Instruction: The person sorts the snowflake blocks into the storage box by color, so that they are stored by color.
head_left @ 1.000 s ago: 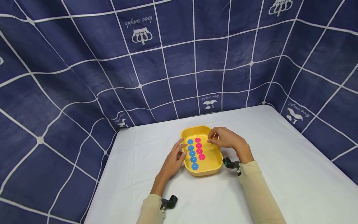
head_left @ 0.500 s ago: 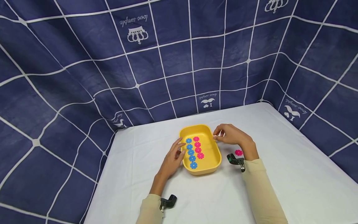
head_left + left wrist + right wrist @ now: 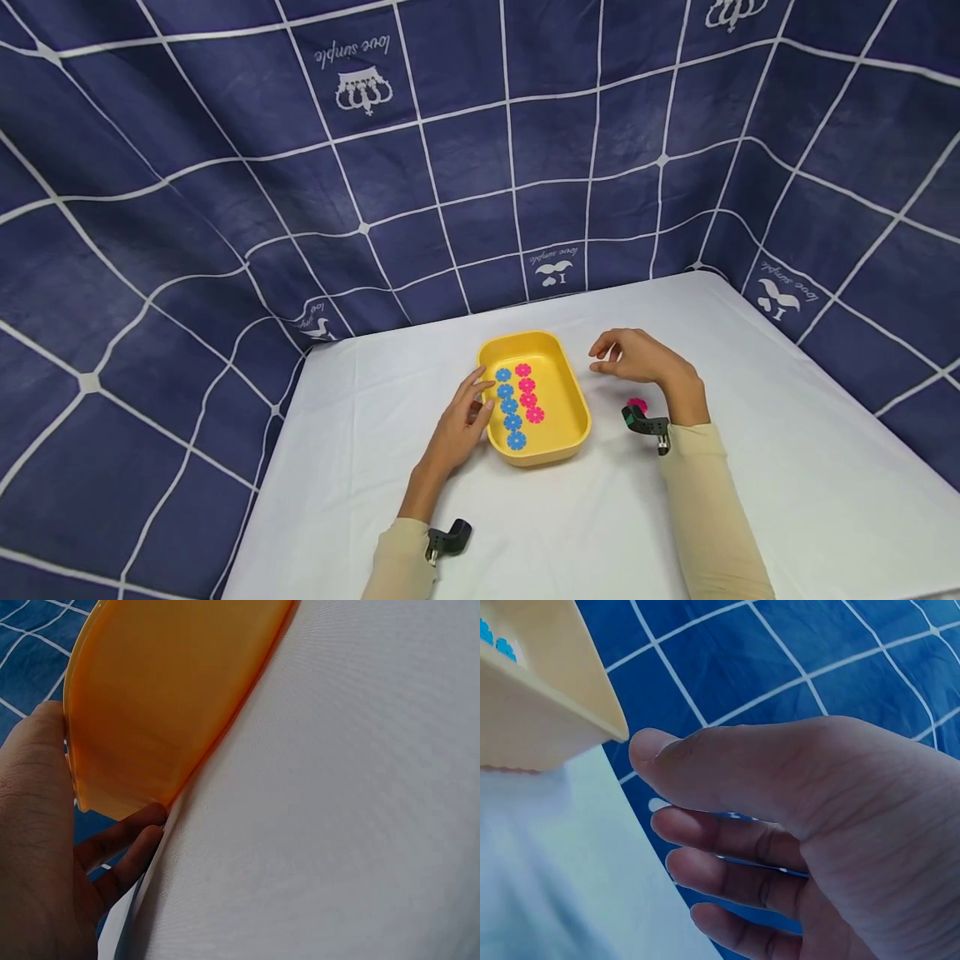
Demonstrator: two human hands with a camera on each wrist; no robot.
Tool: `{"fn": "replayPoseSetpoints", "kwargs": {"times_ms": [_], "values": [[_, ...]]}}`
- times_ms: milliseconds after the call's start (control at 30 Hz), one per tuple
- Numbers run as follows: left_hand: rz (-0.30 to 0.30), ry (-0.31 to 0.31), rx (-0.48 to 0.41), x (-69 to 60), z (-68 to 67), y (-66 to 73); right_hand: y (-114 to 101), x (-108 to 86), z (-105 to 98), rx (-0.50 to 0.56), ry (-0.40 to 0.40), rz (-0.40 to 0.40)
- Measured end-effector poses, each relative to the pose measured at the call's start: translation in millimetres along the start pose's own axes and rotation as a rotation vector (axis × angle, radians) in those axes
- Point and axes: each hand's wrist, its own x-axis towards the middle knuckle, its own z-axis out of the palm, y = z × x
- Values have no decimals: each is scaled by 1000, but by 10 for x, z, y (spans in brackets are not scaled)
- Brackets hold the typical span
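A yellow rectangular tray (image 3: 551,450) stands on the white-covered table. Inside, several blue snowflake discs (image 3: 510,406) form a column along its left side, and several pink snowflake discs (image 3: 528,400) form another beside it. My left hand (image 3: 455,427) holds the tray's left wall; in the left wrist view the thumb is at the rim and two fingers touch the wall low down outside. Right of the tray, apart from it, my right hand (image 3: 633,357) hovers with fingers loosely bent and nothing visible between them. Below it lies a loose pink disc (image 3: 637,404), partly hidden by the wrist camera.
A white cloth (image 3: 360,467) covers the table. Behind and at both sides hangs a navy curtain (image 3: 465,167) with white grid lines. Black wrist cameras (image 3: 450,540) stick out from both forearms.
My right hand has moved from over the tray's right side, past the rim, to the right. The loose pink disc has come more into view. My left hand stays at the tray.
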Motion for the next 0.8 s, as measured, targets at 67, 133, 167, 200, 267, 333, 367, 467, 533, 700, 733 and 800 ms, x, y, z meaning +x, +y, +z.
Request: {"fn": "replayPoseSetpoints", "kwargs": {"times_ms": [67, 133, 167, 200, 267, 333, 367, 467, 533, 700, 733, 800], "values": [[-4, -3, -2, -8, 4, 0, 32, -19, -7, 2, 2, 1], [-4, -6, -4, -16, 7, -4, 65, -33, -15, 0, 6, 2], [1, -5, -3, -19, 10, -8, 81, -41, -22, -2, 9, -5], [-1, -7, -5, -21, 8, -12, 95, -49, -29, -5, 12, -12], [-2, -11, -6, -23, 6, -22, 126, -64, -42, -12, 20, -23], [-4, -15, -10, -20, 3, -35, 156, -81, -57, -12, 30, -21], [-4, -17, -13, -17, 1, -40, 170, -93, -66, -13, 34, -22], [-10, -19, -19, -6, -5, -46, 220, -116, -88, -14, 41, 10], [-10, -17, -14, 5, -6, -48, 250, -128, -107, -16, 41, 28], [-7, -13, -7, 27, -7, -40, 327, -159, -145, -14, 38, 64], [-8, -14, -6, 29, -7, -38, 342, -165, -148, -12, 35, 70], [-9, -16, -9, 30, -6, -33, 373, -177, -146, -7, 23, 83]]}}
